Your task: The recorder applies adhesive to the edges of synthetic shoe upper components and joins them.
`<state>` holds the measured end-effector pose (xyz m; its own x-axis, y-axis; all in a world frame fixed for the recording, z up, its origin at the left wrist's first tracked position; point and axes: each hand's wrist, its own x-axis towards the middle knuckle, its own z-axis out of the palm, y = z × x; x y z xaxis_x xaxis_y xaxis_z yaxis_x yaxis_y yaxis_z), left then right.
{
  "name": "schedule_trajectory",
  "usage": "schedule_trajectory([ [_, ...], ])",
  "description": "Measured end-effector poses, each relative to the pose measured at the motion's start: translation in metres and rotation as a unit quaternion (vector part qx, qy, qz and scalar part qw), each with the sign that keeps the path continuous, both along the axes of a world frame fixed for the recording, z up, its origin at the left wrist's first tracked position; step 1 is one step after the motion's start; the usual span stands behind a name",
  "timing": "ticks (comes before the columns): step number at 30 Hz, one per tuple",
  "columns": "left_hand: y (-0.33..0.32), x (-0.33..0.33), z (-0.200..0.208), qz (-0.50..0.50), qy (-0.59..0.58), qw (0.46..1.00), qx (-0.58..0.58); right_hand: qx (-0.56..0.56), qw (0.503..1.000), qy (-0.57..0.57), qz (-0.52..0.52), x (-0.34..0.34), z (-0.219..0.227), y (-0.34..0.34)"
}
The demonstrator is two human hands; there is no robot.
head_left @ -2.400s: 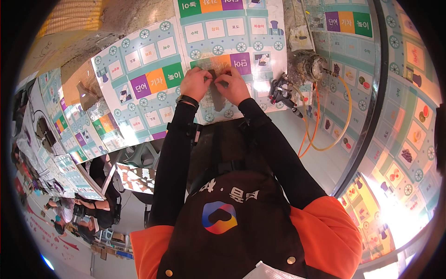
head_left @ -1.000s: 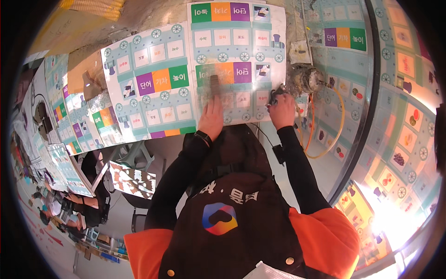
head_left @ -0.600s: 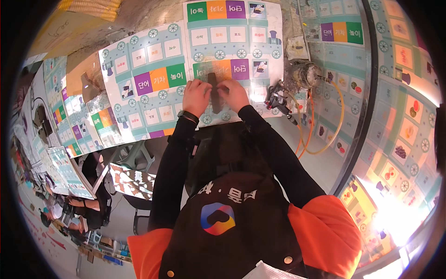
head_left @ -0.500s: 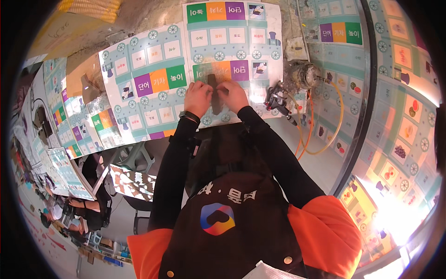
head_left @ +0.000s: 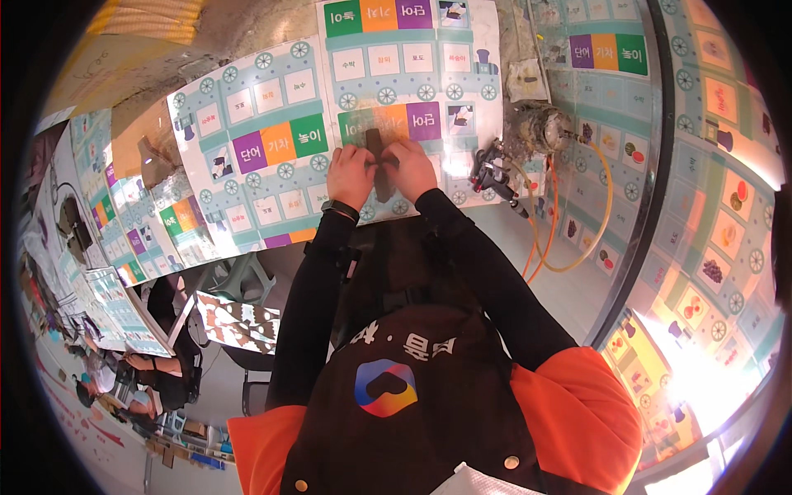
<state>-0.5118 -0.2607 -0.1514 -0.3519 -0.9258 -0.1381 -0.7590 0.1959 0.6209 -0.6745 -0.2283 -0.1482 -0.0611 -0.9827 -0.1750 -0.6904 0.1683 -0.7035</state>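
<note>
A narrow dark brown strip [head_left: 383, 188], of leather or cloth by its look, lies lengthwise on the sheet-covered table in front of me. From its left side my left hand [head_left: 352, 175] reaches in, fingers bent and pinched at the strip's middle. My right hand [head_left: 410, 170] closes on the same spot from the right, thumb and fingertips together. The fingertips of both hands almost meet over the strip. Whether they also hold something small there, I cannot make out. A dark band circles my left wrist.
Right of my hands lies a black spray-gun-like tool [head_left: 492, 177] beside a stained round metal pot [head_left: 535, 128]. Yellow and orange hoses [head_left: 609, 194] loop down there. Another brown piece [head_left: 155, 162] rests on the printed sheets [head_left: 247, 107] at left. People [head_left: 157, 384] sit farther left.
My fingertips have come closer together over the strip, the right hand shifting slightly left. The strip stays in about the same place, and the view has moved a little.
</note>
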Motion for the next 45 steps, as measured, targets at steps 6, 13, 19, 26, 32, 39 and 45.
schedule_trajectory([
  [6,0.012,-0.001,-0.006,0.008,0.004,0.999,-0.044,-0.016,1.0,0.0,0.003,0.0,-0.001,0.001],
  [13,0.017,-0.005,-0.003,0.07,0.043,0.997,-0.01,-0.02,1.0,-0.004,0.001,-0.001,-0.001,0.001],
  [19,0.021,-0.005,-0.004,0.058,0.02,0.997,-0.05,-0.014,1.0,0.01,-0.015,0.003,0.003,0.003],
  [26,0.016,-0.002,-0.01,0.047,0.014,0.997,-0.058,-0.028,1.0,0.006,-0.01,0.005,-0.006,0.001],
  [32,0.013,-0.012,-0.025,-0.002,-0.059,0.995,-0.084,-0.039,0.998,0.035,0.034,-0.001,-0.017,-0.004],
  [39,0.056,-0.013,0.006,-0.096,-0.017,0.99,-0.098,-0.028,0.998,0.032,0.053,-0.006,-0.001,0.007],
  [45,0.082,-0.01,0.004,-0.144,-0.201,0.953,-0.176,-0.052,0.996,0.026,0.064,-0.003,-0.004,0.004],
])
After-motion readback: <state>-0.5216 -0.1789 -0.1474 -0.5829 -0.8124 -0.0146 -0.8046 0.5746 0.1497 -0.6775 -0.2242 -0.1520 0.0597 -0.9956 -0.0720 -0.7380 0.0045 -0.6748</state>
